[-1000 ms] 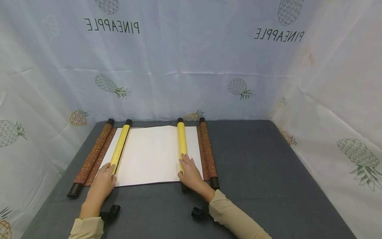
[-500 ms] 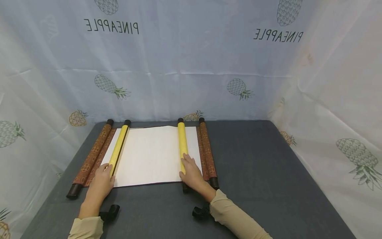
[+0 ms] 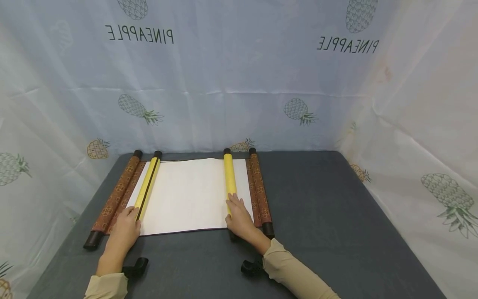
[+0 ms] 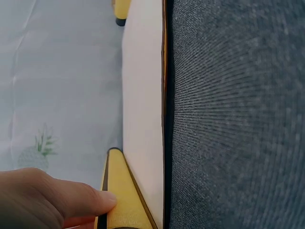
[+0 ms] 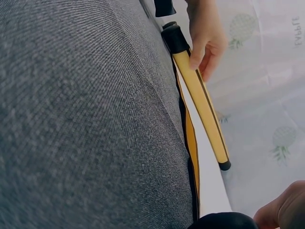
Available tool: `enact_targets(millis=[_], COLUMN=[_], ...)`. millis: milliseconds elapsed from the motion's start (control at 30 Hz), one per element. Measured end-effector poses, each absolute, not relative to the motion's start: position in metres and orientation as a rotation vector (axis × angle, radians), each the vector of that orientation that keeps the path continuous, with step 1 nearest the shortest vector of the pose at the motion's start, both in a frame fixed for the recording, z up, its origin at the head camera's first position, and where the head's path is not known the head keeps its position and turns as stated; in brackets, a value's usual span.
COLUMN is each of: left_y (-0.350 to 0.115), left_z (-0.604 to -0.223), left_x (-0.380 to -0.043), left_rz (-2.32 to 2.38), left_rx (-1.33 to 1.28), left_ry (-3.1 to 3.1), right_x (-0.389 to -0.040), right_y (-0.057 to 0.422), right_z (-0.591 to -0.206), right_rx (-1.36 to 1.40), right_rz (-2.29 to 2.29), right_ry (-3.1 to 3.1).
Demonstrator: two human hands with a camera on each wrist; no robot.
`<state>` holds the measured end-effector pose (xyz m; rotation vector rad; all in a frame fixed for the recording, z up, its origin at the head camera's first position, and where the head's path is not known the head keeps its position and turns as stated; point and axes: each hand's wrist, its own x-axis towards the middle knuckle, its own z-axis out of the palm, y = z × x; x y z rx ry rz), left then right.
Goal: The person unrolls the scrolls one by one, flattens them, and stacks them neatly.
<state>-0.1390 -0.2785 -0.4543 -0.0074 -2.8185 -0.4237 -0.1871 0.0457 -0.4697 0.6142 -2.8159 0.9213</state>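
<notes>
A white paper scroll sheet [image 3: 186,195] lies spread between two yellow rollers with black end caps. My left hand [image 3: 125,228] grips the left yellow roller [image 3: 148,182] near its lower end, thumb on the yellow surface in the left wrist view. A dark stripe runs along this roller's top. Around the lower part of the right yellow roller [image 3: 229,174], my right hand [image 3: 240,218] has its fingers and thumb. In the right wrist view only a little of the right hand [image 5: 283,210] shows, beside a black end cap [image 5: 224,220].
Outside the yellow rollers lie two brown patterned rollers, one left [image 3: 115,195] and one right [image 3: 260,187], with black ends. All rest on a dark grey table [image 3: 317,216]. A pineapple-print curtain [image 3: 239,62] hangs behind. Black wrist devices [image 3: 136,268] are worn on both arms.
The left yellow roller has turned and shifted slightly left with my left hand, bringing its dark stripe onto the top. My right hand and the right yellow roller have moved slightly right.
</notes>
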Motion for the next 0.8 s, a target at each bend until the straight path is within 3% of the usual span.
enact_targets(millis=[800], left_y=[-0.2772], left_z=[-0.4534], left_x=[-0.1369], left_rz=[-0.395], left_rx=[0.119], left_ry=[-2.808], right_x=[-0.1865], right_y=[0.0483], right_z=[-0.4684], right_rx=[0.568], right_rz=[0.927], right_ry=[-2.834])
